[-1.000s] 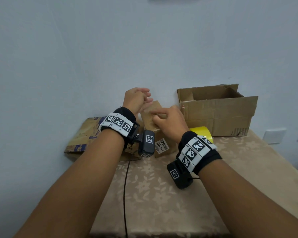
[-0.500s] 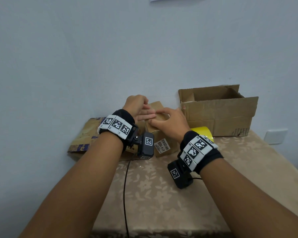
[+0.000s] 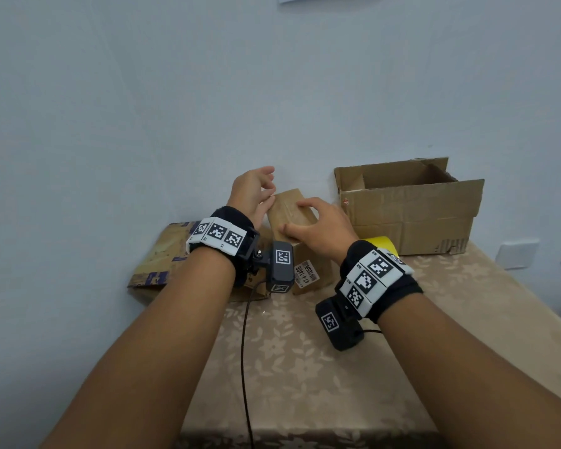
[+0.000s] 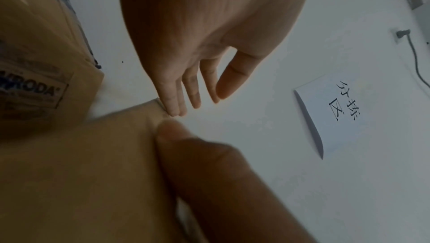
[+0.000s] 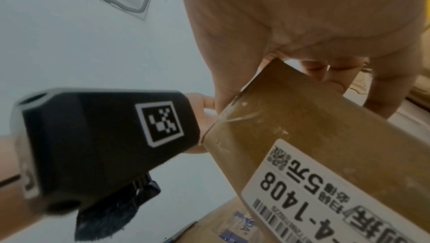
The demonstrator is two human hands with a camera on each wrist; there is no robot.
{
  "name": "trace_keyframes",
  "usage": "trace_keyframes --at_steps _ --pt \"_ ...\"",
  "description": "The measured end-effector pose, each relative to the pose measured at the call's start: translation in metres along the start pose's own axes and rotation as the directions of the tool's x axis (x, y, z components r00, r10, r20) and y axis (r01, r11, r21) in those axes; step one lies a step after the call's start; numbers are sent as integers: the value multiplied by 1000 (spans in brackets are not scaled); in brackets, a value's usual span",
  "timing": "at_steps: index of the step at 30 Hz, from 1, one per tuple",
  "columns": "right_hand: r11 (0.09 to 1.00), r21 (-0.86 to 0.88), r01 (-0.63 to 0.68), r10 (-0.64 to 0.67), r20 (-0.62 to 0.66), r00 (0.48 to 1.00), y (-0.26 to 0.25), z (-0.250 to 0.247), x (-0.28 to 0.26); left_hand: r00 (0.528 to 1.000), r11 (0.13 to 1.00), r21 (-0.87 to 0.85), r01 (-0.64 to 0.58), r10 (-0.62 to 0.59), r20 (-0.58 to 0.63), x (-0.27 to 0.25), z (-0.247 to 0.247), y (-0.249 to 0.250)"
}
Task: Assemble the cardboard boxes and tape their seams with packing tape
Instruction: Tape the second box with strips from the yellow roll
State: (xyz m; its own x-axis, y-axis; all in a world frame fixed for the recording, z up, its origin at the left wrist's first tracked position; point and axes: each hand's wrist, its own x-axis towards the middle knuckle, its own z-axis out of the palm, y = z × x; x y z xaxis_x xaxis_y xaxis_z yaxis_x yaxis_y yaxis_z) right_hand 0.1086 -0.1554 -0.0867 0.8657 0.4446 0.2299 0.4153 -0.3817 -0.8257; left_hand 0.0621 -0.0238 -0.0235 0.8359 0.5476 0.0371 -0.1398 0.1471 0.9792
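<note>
Small cardboard box stands on the desk against the wall, between a flattened carton on its left and a larger open box on its right. Right hand lies over the small box's top, grip curled round it, thumb on the near edge. Left hand at the box's upper left edge, grip wide, fingers straight, tips touching the cardboard.
</note>
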Motion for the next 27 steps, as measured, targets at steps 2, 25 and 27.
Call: trace_keyframes --at_steps 2,25,27 --pt "1000 2 15 -15 -10 1000 -1 0 0 999 999 -52 -4 2 -37 -1 -3 0" --pt "969 245 40 -23 -73 997 -5 -59 -12 1000 961 -275 0 4 16 -9 -9 -10" --pt "963 267 35 -10 -93 996 -2 -69 -10 1000 954 -300 6 2 28 -11 -10 -13"
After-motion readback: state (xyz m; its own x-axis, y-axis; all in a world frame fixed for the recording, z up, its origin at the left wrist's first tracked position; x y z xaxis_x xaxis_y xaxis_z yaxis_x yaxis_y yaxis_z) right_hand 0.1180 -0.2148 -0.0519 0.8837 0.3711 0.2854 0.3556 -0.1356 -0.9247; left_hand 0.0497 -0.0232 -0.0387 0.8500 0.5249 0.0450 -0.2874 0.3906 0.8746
